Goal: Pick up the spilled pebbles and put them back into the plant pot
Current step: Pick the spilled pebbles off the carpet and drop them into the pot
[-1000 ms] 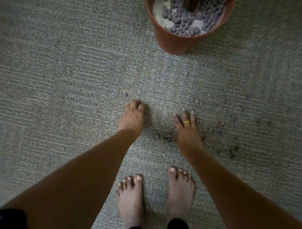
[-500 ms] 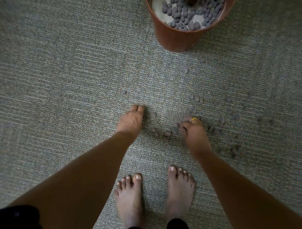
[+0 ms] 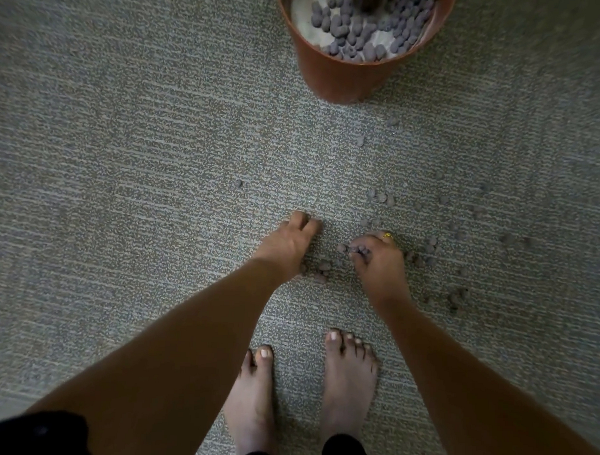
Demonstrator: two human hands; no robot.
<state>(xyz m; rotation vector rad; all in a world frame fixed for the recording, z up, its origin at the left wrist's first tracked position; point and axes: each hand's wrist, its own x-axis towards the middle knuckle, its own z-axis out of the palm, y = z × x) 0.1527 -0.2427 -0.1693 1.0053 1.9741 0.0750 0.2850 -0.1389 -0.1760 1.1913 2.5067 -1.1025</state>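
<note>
My right hand (image 3: 379, 264) pinches pebbles (image 3: 357, 251) | left hand (image 3: 286, 245) fingers relaxed, touching carpet (image 3: 123, 187) | plant pot (image 3: 338, 79) straight ahead, nearer my right.

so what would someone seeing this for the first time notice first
Two bare arms reach down to the carpet mid-frame: the right hand, wearing a gold ring, pinches a few pebbles, while the left hand touches the carpet beside it. More loose pebbles lie scattered mostly to the right. The orange plant pot, holding many more, stands at the top edge.
</note>
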